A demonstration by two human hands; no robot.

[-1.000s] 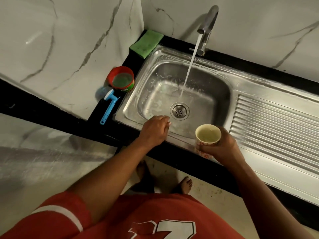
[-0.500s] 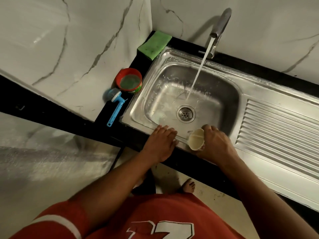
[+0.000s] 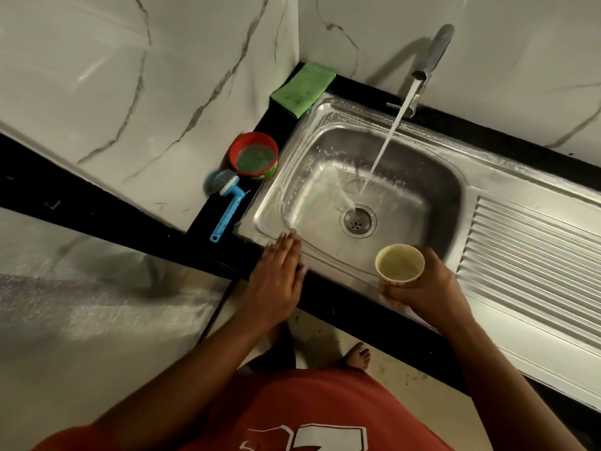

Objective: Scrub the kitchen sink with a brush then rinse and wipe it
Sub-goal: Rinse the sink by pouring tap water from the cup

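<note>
Wrapped around a small cream cup (image 3: 399, 264), the right hand (image 3: 422, 284) holds it upright over the near rim of the steel sink (image 3: 325, 131), mouth up. Flat and empty, the left hand (image 3: 276, 281) lies with fingers straight, its fingertips on the sink's near left corner. Water runs from the tap (image 3: 432, 56) in a thin stream into the basin, landing just behind the drain (image 3: 357, 220). On the black counter (image 3: 195, 216) left of the sink lies a blue brush (image 3: 227, 206), bristles toward the wall, beside a red tub (image 3: 253, 156) with green contents. A green sponge (image 3: 302, 84) sits in the back corner. Ridged draining board (image 3: 533, 252) extends to the right.
</note>
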